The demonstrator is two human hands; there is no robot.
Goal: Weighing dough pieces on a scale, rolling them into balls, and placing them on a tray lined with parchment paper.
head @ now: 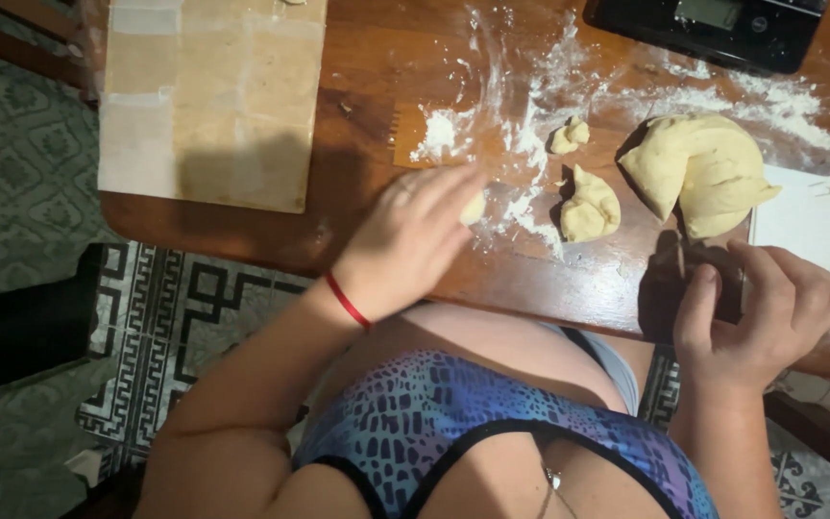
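Now the left hand (410, 240) presses flat, fingers spread, on a small dough piece (474, 208); at three o'clock lie a dough lump (590, 207) and large dough (698, 168) on the floured surface (357, 115). Right hand (770, 312) curls, fingers loosely bent, beside a white scraper (818, 221).

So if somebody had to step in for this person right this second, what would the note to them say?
Left hand: flat over a small dough piece on the floured wooden table; whether it grips it cannot be told.
Right hand: at the table's near edge, fingers curled beside the white plastic scraper; what it grips, if anything, is unclear.
Dough: the big lump sits right of centre; two cut pieces, a medium one and a tiny one, lie to its left.
Done: three small pieces off the lump.
Left: most of the lump is uncut.
A black scale sits at the far edge, a board to the left.
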